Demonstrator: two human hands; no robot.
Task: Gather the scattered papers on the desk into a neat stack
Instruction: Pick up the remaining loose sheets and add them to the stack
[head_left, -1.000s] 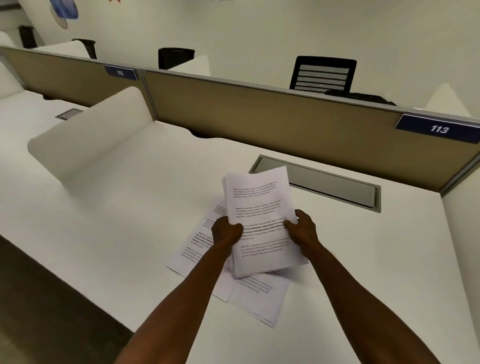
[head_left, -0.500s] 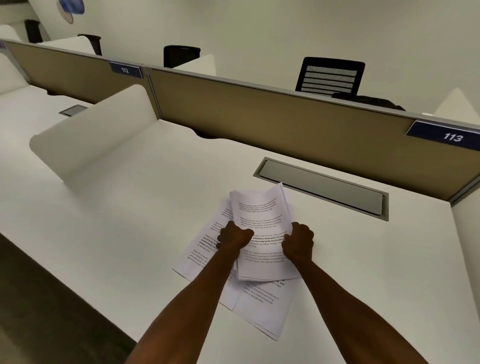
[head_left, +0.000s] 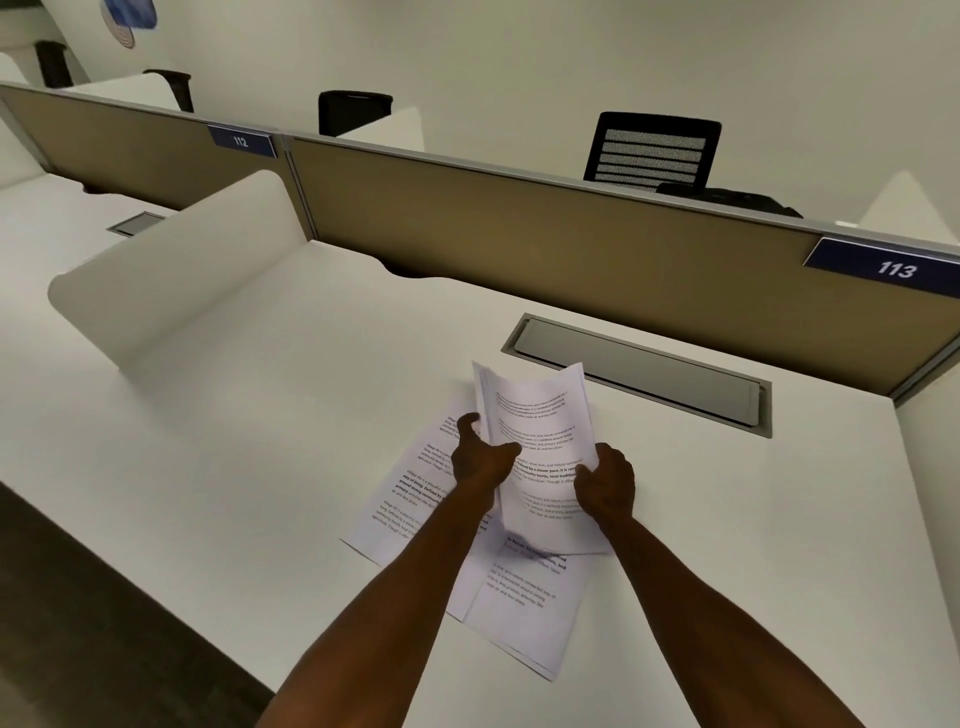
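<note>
A bundle of printed papers (head_left: 537, 421) stands tilted and bowed above the white desk (head_left: 260, 415), its lower edge near the desktop. My left hand (head_left: 480, 457) grips its left side, thumb across the front and fingers spread behind. My right hand (head_left: 608, 480) holds the right edge. Beneath them, loose printed sheets (head_left: 410, 499) lie flat and skewed on the desk, one more sheet (head_left: 524, 618) reaching toward the front edge under my forearms.
A grey cable tray lid (head_left: 639, 376) is set into the desk behind the papers. A tan partition (head_left: 519, 244) with label 113 (head_left: 893, 269) closes the back. A white curved divider (head_left: 171, 275) stands at the left. The desk's front edge drops to dark floor.
The bundle has tipped more upright and bowed between my hands. My left hand has shifted up along its left edge with fingers opening behind the sheets. The sheets on the desk have not moved.
</note>
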